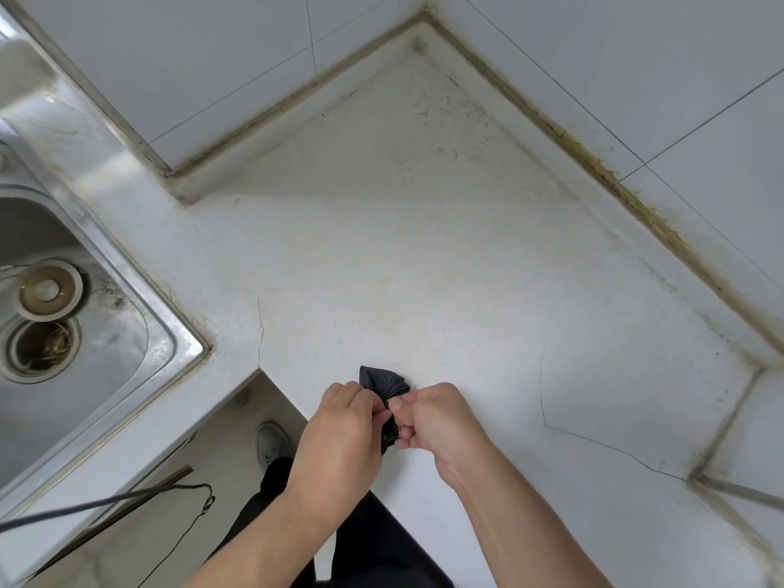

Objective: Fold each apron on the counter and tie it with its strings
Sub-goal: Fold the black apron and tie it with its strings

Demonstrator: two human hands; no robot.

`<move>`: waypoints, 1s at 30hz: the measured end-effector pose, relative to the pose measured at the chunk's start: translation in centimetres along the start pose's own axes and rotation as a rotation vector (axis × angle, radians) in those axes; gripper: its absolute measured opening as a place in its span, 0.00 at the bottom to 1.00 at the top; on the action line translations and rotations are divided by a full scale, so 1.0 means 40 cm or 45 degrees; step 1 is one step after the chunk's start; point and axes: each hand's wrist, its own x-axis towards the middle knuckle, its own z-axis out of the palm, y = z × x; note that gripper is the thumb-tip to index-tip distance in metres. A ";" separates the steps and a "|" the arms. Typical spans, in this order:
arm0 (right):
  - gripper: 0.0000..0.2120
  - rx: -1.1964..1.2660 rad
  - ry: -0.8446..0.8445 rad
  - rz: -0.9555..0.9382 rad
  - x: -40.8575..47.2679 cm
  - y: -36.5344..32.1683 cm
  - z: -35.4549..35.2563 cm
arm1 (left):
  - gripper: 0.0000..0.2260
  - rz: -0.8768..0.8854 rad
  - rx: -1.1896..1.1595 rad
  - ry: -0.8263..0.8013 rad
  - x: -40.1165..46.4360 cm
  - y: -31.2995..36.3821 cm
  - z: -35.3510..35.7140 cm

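Head view
Left hand: the left hand (339, 435) has its fingers curled in, pinching the near side of a small dark bundle; its fingertips meet those of the other hand.
Right hand: the right hand (441, 422) is also curled tight, thumb on top, pinching the same bundle from the opposite side, knuckle to knuckle with the left.
Apron: the black apron (382, 381) is bunched down to a small wad. Most of it sticks out just beyond both hands, on the far side of the fingertips, and a narrow dark strip runs down in the gap between the two hands. Whether that strip is a string or a fold of cloth cannot be told.
Counter: the white counter (424, 269) spreads out ahead of and to the right of the hands; the wad sits low over it, close to its near edge, and contact with the surface cannot be judged.
Sink: a steel sink (140, 333) lies well off to the left of the left hand, with its drain (40, 345) further left.
Walls: tiled walls (636, 78) meet in a corner far ahead of the hands.
Below the hands: dark trousers (382, 541) and a pale shoe (269, 445) show under the left wrist, on the floor side of the counter edge.
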 end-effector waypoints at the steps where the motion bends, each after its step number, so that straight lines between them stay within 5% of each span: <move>1: 0.09 0.000 -0.003 -0.010 0.000 0.001 -0.001 | 0.09 0.015 -0.009 -0.018 0.000 -0.003 -0.001; 18: 0.06 0.077 0.062 0.004 0.002 0.018 0.002 | 0.09 -0.051 0.044 0.036 -0.008 0.015 0.003; 30: 0.05 0.033 0.064 -0.135 -0.006 0.040 0.003 | 0.06 -0.020 -0.115 -0.147 0.007 -0.014 -0.009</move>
